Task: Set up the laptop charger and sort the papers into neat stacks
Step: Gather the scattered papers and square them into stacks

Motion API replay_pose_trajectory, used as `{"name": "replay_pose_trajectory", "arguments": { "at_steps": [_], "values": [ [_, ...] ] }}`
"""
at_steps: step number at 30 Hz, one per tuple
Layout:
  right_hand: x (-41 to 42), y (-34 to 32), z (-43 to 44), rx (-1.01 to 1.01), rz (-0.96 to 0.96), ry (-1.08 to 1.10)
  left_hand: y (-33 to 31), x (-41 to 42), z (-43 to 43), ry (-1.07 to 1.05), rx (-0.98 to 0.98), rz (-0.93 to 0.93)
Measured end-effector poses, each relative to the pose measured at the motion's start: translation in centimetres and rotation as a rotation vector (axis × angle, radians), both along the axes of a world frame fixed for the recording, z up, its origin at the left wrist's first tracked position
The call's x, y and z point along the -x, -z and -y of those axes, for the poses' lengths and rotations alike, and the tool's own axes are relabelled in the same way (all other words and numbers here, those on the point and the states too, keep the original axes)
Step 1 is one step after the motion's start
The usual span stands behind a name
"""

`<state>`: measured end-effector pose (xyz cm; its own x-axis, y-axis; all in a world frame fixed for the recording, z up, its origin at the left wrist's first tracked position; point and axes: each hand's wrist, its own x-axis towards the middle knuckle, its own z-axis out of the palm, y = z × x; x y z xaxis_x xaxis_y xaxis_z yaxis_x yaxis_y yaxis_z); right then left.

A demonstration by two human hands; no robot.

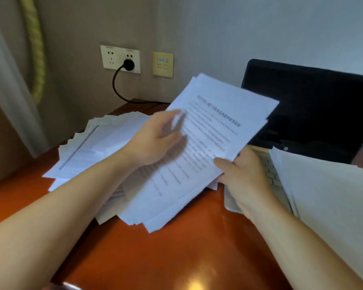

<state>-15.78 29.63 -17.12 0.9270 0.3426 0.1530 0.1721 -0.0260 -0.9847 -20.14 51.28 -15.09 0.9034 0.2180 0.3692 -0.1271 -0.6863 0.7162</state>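
Head view, read left to right with the laptop (310, 114) as landmark. Far left of the laptop, on the wall, the charger plug (128, 64) sits in the wall socket (120, 59), its cable running down toward the counter (176, 248). Left of the laptop, a loose fan of papers (88, 147) lies spread on the counter. The left hand (153, 141), blurred, lies over the held sheaf (210, 130); whether its fingers pinch a sheet cannot be told. The right hand (237, 174), just in front of the laptop keyboard, grips the sheaf's near corner, thumb on top. The sheaf's long axis tilts up and away toward the laptop screen. A white stack (327, 195) overlaps the laptop's right side; judged nearer the right hand, the likelier destination
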Motion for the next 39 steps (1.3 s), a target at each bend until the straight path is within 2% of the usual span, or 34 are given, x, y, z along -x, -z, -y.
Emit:
{"name": "replay_pose_trajectory", "arguments": {
  "at_steps": [1, 2, 4, 7, 9, 12, 14, 18, 21, 24, 28, 33, 35, 39],
  "values": [
    [-0.2, -0.4, 0.3, 0.006, 0.032, 0.008, -0.1, -0.2, -1.2, -0.066, -0.016, -0.015],
    [-0.4, -0.9, 0.5, 0.004, 0.055, 0.009, -0.5, -0.1, -1.9, -0.112, 0.051, -0.054],
    [-1.1, -2.1, 0.8, -0.012, 0.093, 0.002, -0.9, 0.1, -3.5, -0.118, 0.299, -0.089],
    [-2.7, -4.4, 0.4, -0.044, 0.138, -0.006, -1.3, 0.5, -4.9, -0.077, 0.511, -0.055],
    [-3.8, -6.0, -0.4, -0.079, 0.102, -0.023, -1.3, 0.6, -5.1, -0.106, 0.622, 0.023],
    [-4.5, -7.1, -1.9, -0.06, 0.044, -0.07, -1.8, 0.6, -5.1, -0.251, 0.563, 0.158],
    [-4.4, -7.0, -2.8, -0.031, 0.098, -0.031, -2.2, 0.8, -4.8, -0.298, 0.534, 0.237],
    [-4.2, -7.3, -3.7, -0.087, 0.247, 0.08, -3.4, 1.3, -3.6, -0.23, 0.527, 0.38],
    [-4.1, -7.6, -3.8, -0.153, 0.242, 0.027, -3.9, 1.6, -3.3, -0.185, 0.512, 0.462],
    [-4.2, -6.9, -4.0, -0.133, 0.279, -0.021, -3.5, 1.6, -3.2, -0.126, 0.466, 0.418],
    [-4.3, -5.3, -4.2, -0.087, 0.33, 0.02, -3.0, 1.5, -2.7, -0.129, 0.375, 0.328],
    [-4.3, -5.2, -3.8, -0.066, 0.309, 0.023, -2.8, 1.3, -3.0, -0.192, 0.432, 0.285],
    [-4.1, -5.5, -3.6, -0.064, 0.297, 0.004, -2.8, 1.2, -2.7, -0.189, 0.499, 0.273],
    [-3.4, -6.5, -2.1, -0.042, 0.266, -0.039, -3.1, 1.7, -1.4, -0.113, 0.804, 0.198]
  ]
}}
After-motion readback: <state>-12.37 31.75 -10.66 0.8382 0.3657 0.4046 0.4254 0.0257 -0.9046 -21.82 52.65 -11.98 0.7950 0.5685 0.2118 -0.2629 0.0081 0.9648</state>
